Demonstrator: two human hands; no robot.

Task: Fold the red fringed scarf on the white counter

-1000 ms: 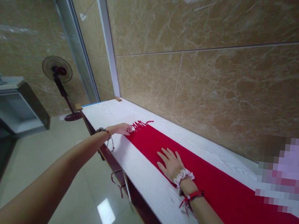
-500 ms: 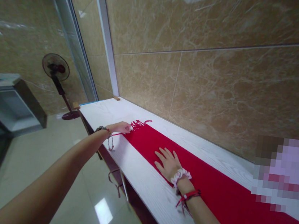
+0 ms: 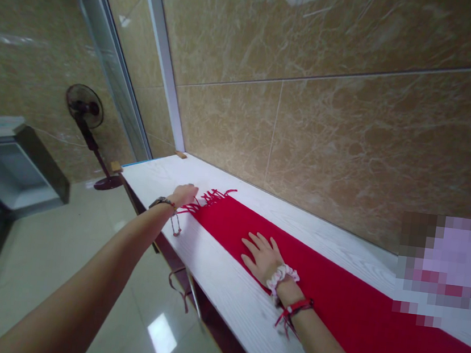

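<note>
A long red scarf (image 3: 333, 291) lies flat along the white table (image 3: 223, 278), its fringe (image 3: 214, 197) at the far end. Beside that fringe is my left hand (image 3: 184, 194), its fingers pinched together; a red strand shows at the fingertips, though the grip itself is partly hidden. My right hand (image 3: 263, 257) rests palm down on the scarf near its front edge, fingers spread, holding nothing.
A marbled tile wall (image 3: 351, 139) runs along the table's back edge. On the floor at the left stand a pedestal fan (image 3: 85, 106) and a grey open cabinet (image 3: 13, 166). A pixelated patch covers part of the right side.
My left hand has moved slightly left and up, away from the scarf's body, uncovering more of the fringe. My right hand stays in place on the scarf.
</note>
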